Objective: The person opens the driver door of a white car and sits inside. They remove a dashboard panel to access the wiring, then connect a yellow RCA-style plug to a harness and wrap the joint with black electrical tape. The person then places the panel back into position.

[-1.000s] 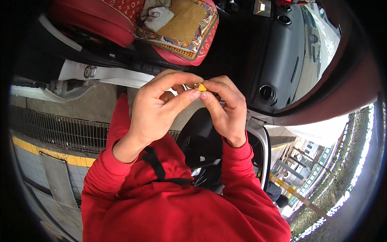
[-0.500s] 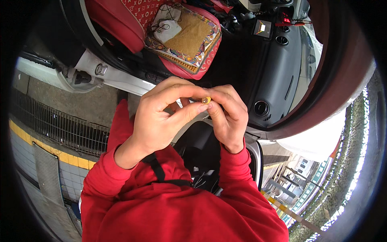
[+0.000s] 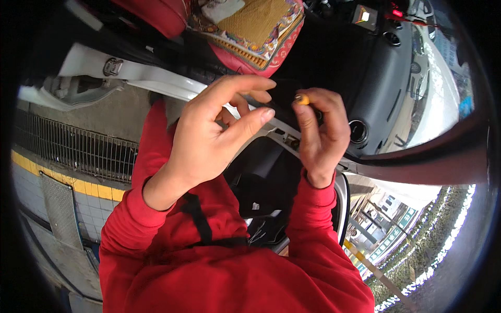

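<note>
My right hand (image 3: 322, 130) pinches a small yellow cylinder with a dark metallic end (image 3: 301, 99) between thumb and forefinger. Most of the cylinder is hidden by the fingers, and its kind cannot be made out. To the left, my left hand (image 3: 209, 133) is raised with thumb and fingers apart and nothing between them. A gap separates the two hands. Both are in front of a car's open doorway, above the white door sill (image 3: 162, 86).
Beyond the hands is a red seat (image 3: 237, 61) bearing a patterned tan cushion (image 3: 255, 26). The dark dashboard (image 3: 378, 99) with round vents lies at right. An open door with a dark inner panel (image 3: 255, 177) is close to my body. A floor grating (image 3: 78, 148) runs along the left.
My hands have come apart. The right hand has moved right and up with the yellow cylinder, while the left hand has let go of it. The view has shifted over the car.
</note>
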A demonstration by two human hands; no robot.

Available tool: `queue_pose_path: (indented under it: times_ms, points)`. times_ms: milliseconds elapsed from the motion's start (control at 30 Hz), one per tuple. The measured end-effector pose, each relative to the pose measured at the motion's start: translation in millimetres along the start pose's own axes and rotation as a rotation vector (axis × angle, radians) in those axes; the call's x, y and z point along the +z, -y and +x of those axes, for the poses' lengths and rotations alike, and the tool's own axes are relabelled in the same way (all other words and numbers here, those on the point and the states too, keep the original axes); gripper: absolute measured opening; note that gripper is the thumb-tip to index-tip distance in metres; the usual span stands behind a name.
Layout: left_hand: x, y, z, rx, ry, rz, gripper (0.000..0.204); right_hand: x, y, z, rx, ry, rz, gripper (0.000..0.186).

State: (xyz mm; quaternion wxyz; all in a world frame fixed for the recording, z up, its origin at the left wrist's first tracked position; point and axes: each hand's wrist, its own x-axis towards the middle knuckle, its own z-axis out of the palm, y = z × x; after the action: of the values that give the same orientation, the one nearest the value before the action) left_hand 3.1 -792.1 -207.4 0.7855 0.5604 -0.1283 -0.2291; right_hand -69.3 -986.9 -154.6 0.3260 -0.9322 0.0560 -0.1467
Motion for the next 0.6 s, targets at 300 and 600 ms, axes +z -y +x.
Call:
queue_pose_path:
  times_ms: [300, 600]
  points:
    - [-5, 104, 84, -0.213, 0.148, 0.044, 0.028, 54, -106, 9, 0.166, 0.101, -0.054, 0.022]
    - [-14, 140, 121, -0.458, 0.244, -0.09, 0.018, 70, -142, 28, 0.231, 0.197, -0.047, 0.023]
